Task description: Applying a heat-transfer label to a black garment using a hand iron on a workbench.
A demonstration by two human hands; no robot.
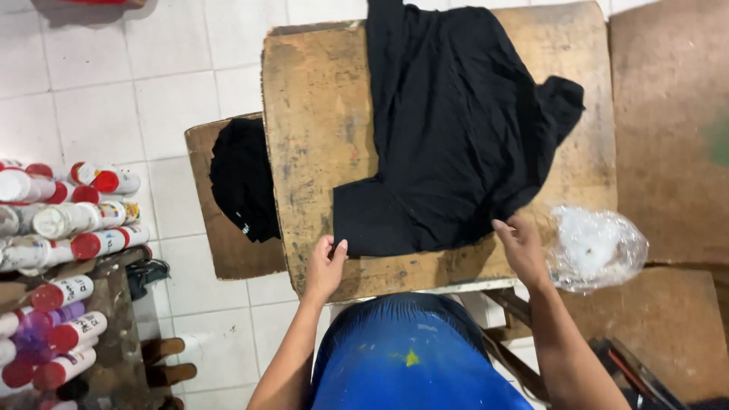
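Hands: two, both on one black shirt (456,129) spread over worn wooden board (319,137). Left hand (325,267) pinches bottom-left hem corner; right hand (522,247) grips right hem edge. Shirt's long axis runs away from person, hem nearest; fabric plain, wrinkled. Second black garment (241,178) lies left; clear plastic bag (596,247) right.

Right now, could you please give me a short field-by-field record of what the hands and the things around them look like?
left hand: pinches the lower corner of the black garment
right hand: on the garment's lower right edge
garment: spread on a worn wooden board
plastic bag: crumpled, right of the right hand
spray cans: stacked at far left
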